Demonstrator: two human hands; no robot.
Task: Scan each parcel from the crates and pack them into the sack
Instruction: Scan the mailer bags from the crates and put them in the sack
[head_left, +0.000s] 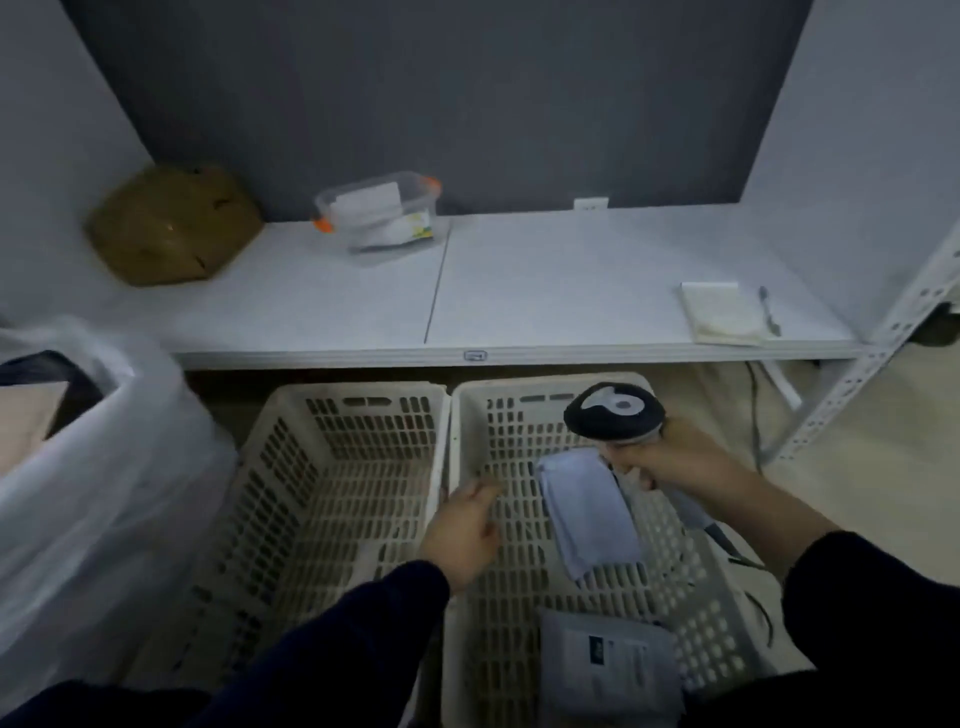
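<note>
My right hand (675, 462) grips the black handheld scanner (613, 415) over the right cream slotted plastic crate (519, 415); my left hand (462, 530), fingers relaxed, hovers at its rim; the pale blue soft parcel (587, 514) lies between them; a grey labelled parcel (608, 670) at 6 o'clock is cut off; the white translucent sack (104, 467) stands at 9 o'clock.

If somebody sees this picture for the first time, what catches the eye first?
The black scanner gripped in the right hand stands out, held above the right crate, where a pale blue parcel and a grey labelled parcel lie. The left hand hovers open by that crate's left wall, and a big white sack stands at the far left.
</note>
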